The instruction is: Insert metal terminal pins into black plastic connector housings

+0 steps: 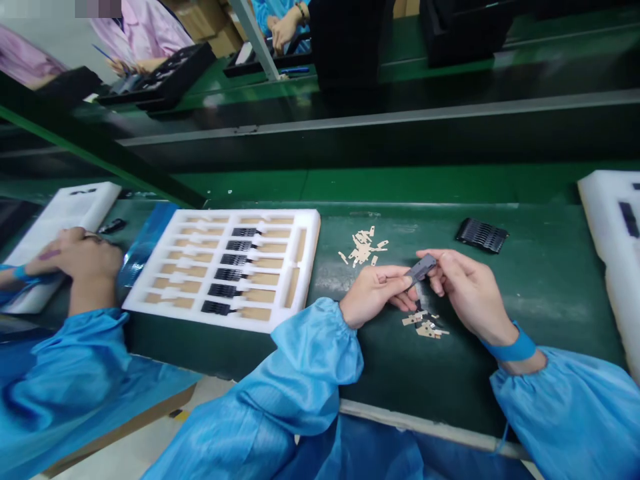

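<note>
Between my two hands is a small dark grey plastic part (423, 268), tilted above the green bench. My left hand (375, 290) grips its lower end with thumb and fingers. At its upper end, my right hand (463, 287) has thumb and forefinger pinched together, touching the part; whether something tiny sits in that pinch I cannot make out. Below the hands lies a small heap of beige and black flat pieces (427, 325). A second heap of beige flat pieces (364, 248) lies just beyond my left hand. A stack of black parts (483, 235) rests beyond my right hand.
A white foam tray (314, 247) with black parts in one column stands left of my hands. Another white foam block (600, 227) is at the right edge. A co-worker's hand (95, 267) works at far left. Across the bench, other people handle black trays (175, 80).
</note>
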The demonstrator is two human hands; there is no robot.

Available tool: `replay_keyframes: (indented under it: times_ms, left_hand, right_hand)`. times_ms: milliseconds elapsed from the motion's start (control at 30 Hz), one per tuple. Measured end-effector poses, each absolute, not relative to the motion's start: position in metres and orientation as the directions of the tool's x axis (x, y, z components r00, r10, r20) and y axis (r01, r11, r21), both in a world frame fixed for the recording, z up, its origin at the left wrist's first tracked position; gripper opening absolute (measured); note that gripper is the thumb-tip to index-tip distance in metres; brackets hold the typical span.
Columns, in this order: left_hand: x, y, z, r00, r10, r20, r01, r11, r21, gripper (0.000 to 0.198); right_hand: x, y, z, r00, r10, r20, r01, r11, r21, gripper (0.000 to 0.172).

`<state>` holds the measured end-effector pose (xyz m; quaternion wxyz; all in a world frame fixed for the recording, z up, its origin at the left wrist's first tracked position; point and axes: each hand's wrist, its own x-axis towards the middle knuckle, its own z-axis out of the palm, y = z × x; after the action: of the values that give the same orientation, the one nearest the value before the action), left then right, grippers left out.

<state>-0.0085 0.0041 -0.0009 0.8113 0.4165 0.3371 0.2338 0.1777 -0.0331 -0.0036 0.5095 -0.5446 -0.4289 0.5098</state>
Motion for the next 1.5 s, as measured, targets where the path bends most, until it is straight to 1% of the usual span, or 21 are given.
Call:
replay_keyframes:
  times_ms: [67,100,167,267,467,600,667,733,867,900,967,1033,1100,1133,1200,1233,1300,1333,1400,1433,1500]
  left_hand:
    - [-0.007,0.003,-0.001,0.611,0.728,-0.311,-0.085,0.451,0.888,0.045]
    - [-0.006,0.002,-0.001,0.594,0.749,-0.294,-0.082,0.420,0.904,0.047]
    - [-0.005,0.000,-0.001,0.583,0.767,-0.267,-0.075,0.378,0.923,0.050]
    - [-0.004,-0.002,-0.002,0.604,0.753,-0.262,-0.053,0.366,0.929,0.048]
    - [-0.004,-0.001,-0.002,0.618,0.732,-0.287,-0.035,0.391,0.920,0.046]
    - [-0.003,-0.001,-0.003,0.612,0.739,-0.281,-0.036,0.381,0.924,0.042]
    - [-0.002,-0.001,-0.005,0.603,0.745,-0.284,-0.030,0.377,0.926,0.040]
    - [-0.002,-0.001,-0.007,0.594,0.752,-0.284,-0.016,0.364,0.931,0.038]
    - [-0.001,0.000,-0.010,0.533,0.795,-0.291,0.025,0.329,0.944,0.038]
    - [-0.001,0.000,-0.010,0.516,0.802,-0.301,0.031,0.334,0.942,0.040]
    - [0.000,0.001,-0.011,0.492,0.810,-0.320,0.029,0.352,0.935,0.045]
    - [0.001,0.002,-0.012,0.483,0.813,-0.325,0.015,0.363,0.932,0.049]
    - [0.001,0.002,-0.013,0.489,0.814,-0.314,0.017,0.350,0.936,0.050]
    - [0.001,0.001,-0.014,0.496,0.812,-0.307,0.025,0.340,0.940,0.050]
    - [0.001,0.001,-0.015,0.505,0.813,-0.291,0.042,0.314,0.949,0.050]
    - [0.001,0.001,-0.016,0.507,0.814,-0.285,0.047,0.304,0.952,0.049]
    - [0.001,0.000,-0.017,0.510,0.814,-0.277,0.052,0.292,0.955,0.047]
    - [0.001,0.000,-0.016,0.513,0.813,-0.275,0.054,0.289,0.956,0.045]
    - [0.001,0.000,-0.015,0.518,0.809,-0.278,0.062,0.288,0.956,0.040]
    - [0.001,0.000,-0.015,0.519,0.808,-0.279,0.065,0.288,0.955,0.038]
    - [0.001,0.000,-0.014,0.519,0.808,-0.280,0.071,0.287,0.955,0.034]
  right_hand:
    - [0.178,-0.034,-0.006,0.167,0.986,0.014,0.140,-0.010,-0.990,0.032]
    - [0.178,-0.035,-0.007,0.181,0.982,0.060,0.191,0.025,-0.981,0.028]
    - [0.177,-0.036,-0.008,0.194,0.976,0.101,0.230,0.055,-0.972,0.023]
    - [0.179,-0.037,-0.007,0.185,0.980,0.069,0.255,0.020,-0.967,0.023]
    - [0.186,-0.033,-0.006,0.125,0.992,-0.023,0.180,-0.045,-0.983,0.041]
    - [0.185,-0.032,-0.006,0.117,0.993,-0.012,0.244,-0.040,-0.969,0.033]
    - [0.185,-0.032,-0.005,0.134,0.991,-0.012,0.259,-0.047,-0.965,0.033]
    - [0.186,-0.031,-0.004,0.112,0.992,-0.060,0.233,-0.085,-0.969,0.038]
    - [0.192,-0.029,-0.001,-0.091,0.966,-0.241,0.166,-0.224,-0.960,0.039]
    - [0.193,-0.028,0.000,-0.106,0.957,-0.270,0.141,-0.255,-0.957,0.038]
    - [0.195,-0.025,0.000,-0.022,0.964,-0.264,0.021,-0.264,-0.964,0.034]
    - [0.196,-0.022,-0.001,0.124,0.975,-0.184,-0.138,-0.166,-0.976,0.028]
    - [0.196,-0.020,-0.001,0.207,0.972,-0.108,-0.207,-0.065,-0.976,0.033]
    - [0.197,-0.019,-0.002,0.226,0.970,-0.088,-0.182,-0.047,-0.982,0.038]
    - [0.199,-0.018,-0.003,0.276,0.959,-0.067,-0.030,-0.061,-0.998,0.041]
    - [0.202,-0.017,-0.004,0.330,0.943,-0.030,0.081,-0.060,-0.995,0.039]
    - [0.212,-0.016,-0.008,0.423,0.895,0.139,0.378,-0.035,-0.925,0.030]
    - [0.218,-0.016,-0.010,0.427,0.869,0.250,0.541,-0.023,-0.841,0.025]
    - [0.231,-0.013,-0.014,0.336,0.841,0.423,0.796,-0.015,-0.605,0.019]
    - [0.238,-0.012,-0.017,0.270,0.847,0.458,0.868,-0.009,-0.496,0.018]
    - [0.248,-0.009,-0.021,0.163,0.868,0.470,0.932,0.020,-0.361,0.016]
